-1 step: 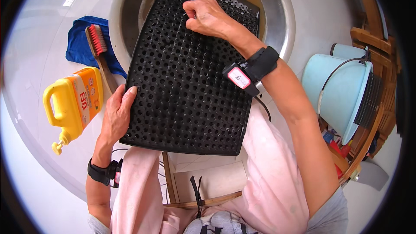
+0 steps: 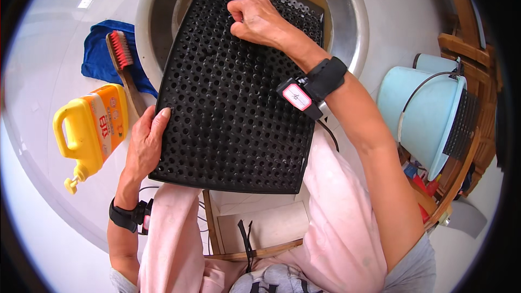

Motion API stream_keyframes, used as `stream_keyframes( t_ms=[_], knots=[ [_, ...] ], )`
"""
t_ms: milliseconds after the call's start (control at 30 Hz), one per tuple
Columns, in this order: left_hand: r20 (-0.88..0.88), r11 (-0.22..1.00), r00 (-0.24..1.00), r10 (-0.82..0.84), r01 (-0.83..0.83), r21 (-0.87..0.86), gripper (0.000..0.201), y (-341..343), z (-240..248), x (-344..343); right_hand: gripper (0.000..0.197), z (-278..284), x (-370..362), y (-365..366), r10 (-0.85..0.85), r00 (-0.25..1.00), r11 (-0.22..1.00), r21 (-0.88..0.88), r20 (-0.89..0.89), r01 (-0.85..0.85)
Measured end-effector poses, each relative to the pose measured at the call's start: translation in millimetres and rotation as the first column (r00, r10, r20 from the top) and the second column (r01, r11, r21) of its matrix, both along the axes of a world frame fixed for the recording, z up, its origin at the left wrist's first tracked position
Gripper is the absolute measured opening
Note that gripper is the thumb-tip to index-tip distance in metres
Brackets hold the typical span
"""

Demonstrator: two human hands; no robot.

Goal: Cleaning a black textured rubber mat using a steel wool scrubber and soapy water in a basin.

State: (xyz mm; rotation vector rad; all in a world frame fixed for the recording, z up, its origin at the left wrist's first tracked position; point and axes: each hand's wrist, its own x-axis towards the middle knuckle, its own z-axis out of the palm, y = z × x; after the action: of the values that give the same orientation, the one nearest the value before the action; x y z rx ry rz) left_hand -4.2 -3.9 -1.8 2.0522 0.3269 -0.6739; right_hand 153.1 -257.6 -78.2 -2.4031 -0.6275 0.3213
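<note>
A black perforated mat (image 2: 233, 114) lies tilted across my lap, its far end over a large metal basin (image 2: 347, 21). My left hand (image 2: 146, 141) grips the mat's near left edge, thumb on top and the other fingers partly hidden beneath. Near the mat's far end, my right hand (image 2: 258, 19) is closed in a fist against the surface. Something small and shiny shows beside its fingers, but I cannot make out what it holds. Whitish, wet-looking patches cover the rows of holes along the far edge.
To the left, a wooden-handled brush with red bristles (image 2: 122, 51) rests on a blue cloth (image 2: 95, 57). Nearer lies a yellow pump bottle (image 2: 89, 127). On the right are a light-blue bucket (image 2: 415, 108), another black perforated piece (image 2: 461, 125) and a wooden rack (image 2: 464, 49). Brownish water fills the basin.
Almost nothing differs: my right hand and the mat sit a few pixels further left. Both hands keep their places on the mat.
</note>
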Motion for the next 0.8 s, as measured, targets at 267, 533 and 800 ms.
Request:
stream_keyframes(
  t_ms=[267, 533, 800],
  knots=[
    [0.006, 1.000, 1.000, 0.012, -0.012, -0.005, 0.042, 3, -2, 0, 0.010, 3, 2, 8, -0.101, 0.995, 0.994, -0.044, 0.004, 0.101],
    [-0.020, 0.998, 0.999, 0.032, -0.033, -0.057, 0.040, 7, -7, -4, 0.014, 6, 5, -2, -0.003, 0.998, 1.000, 0.024, -0.068, 0.004],
    [-0.102, 0.999, 0.994, -0.038, 0.036, -0.024, 0.053, 8, -3, 2, 0.015, 4, 6, 3, -0.033, 0.999, 0.997, -0.068, 0.018, 0.034]
  ],
)
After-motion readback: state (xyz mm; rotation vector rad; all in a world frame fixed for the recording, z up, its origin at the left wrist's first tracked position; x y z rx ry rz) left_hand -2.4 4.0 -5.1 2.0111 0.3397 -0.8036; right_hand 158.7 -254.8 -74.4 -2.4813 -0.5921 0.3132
